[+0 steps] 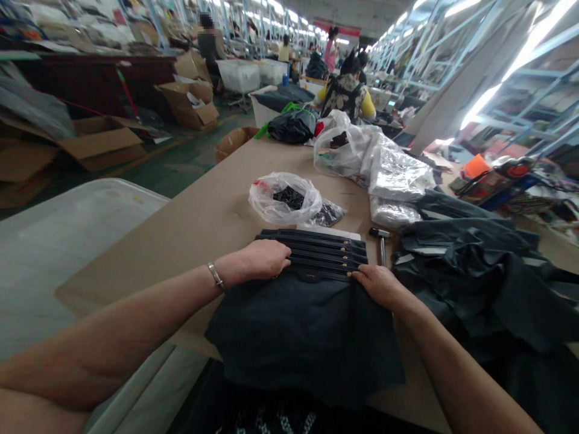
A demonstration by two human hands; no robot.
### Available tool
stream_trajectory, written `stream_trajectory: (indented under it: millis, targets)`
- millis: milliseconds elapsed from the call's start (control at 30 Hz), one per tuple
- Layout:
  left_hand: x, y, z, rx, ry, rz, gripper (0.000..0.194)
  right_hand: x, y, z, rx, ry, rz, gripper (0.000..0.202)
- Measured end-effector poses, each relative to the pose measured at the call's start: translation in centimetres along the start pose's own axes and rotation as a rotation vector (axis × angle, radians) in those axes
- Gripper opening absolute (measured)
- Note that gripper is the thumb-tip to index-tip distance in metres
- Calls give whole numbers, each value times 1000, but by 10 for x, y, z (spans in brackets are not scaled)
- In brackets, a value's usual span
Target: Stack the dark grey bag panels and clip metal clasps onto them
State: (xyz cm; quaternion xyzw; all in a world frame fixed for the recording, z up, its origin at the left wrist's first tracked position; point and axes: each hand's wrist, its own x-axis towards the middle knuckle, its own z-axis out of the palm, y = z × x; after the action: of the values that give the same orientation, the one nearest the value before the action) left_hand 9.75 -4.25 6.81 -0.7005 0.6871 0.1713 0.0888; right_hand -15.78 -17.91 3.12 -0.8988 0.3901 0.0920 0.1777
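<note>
A dark fabric panel [307, 331] hangs over the front edge of the table toward me. Across its upper part run several zippers [316, 250] in parallel rows, with gold-coloured pulls lined up at the right. My left hand [270, 259] pinches the zipper strip near its left end, and a bracelet circles that wrist. My right hand [374, 282] grips the strip's right end, close to the lowest pull. A small dark tab with faint lettering sits between the two hands. Behind the panel the edge of a pale flat board [332, 232] shows.
A hammer [382, 244] lies right of the panel. Beyond it are an open plastic bag [284, 199] with black pieces and silvery wrapped packs [398, 175]. Dark fabric [488, 265] is heaped at the right. A white bin [81, 211] stands left of the table [194, 205]; co-workers sit farther back.
</note>
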Motion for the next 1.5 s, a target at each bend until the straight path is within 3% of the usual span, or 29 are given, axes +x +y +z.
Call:
stream_trajectory:
  millis: [100,200,333,433,567,700,767,833,933,1033,1167,1267,1500]
  targets:
    - [-5,16,0,151,140,-45,24,2,-1,2,-7,26,3,31]
    - [-7,42,9,283,380,71,19,1,-3,1,-5,66,13,29]
    - [-12,71,31,247,400,317,31,-22,-13,-12,4,163,-30,26]
    - [-32,77,42,147,596,451,33,-64,-29,-23,-20,325,-249,22]
    - [-68,74,44,-71,830,533,34,-126,-55,-20,28,471,-743,16]
    - [-88,68,40,-195,747,593,23,-158,-75,-9,121,632,-938,23]
    - [-91,63,33,-249,702,631,18,-163,-76,-14,220,582,-878,23]
    - [-92,57,22,-298,658,618,13,-161,-70,-26,350,471,-726,19]
    - [-80,50,-2,-343,513,485,27,-137,-51,-40,505,339,-397,17]
    - [-52,48,-18,-281,276,307,19,-93,-31,-34,456,274,-144,31]
    - [-15,51,-16,-79,44,236,22,-52,-20,-6,128,148,-82,31]
    - [-5,55,-7,-31,48,235,25,-50,-15,9,69,138,-49,32]
    - [10,61,3,10,93,125,29,-40,4,18,116,215,-8,31]
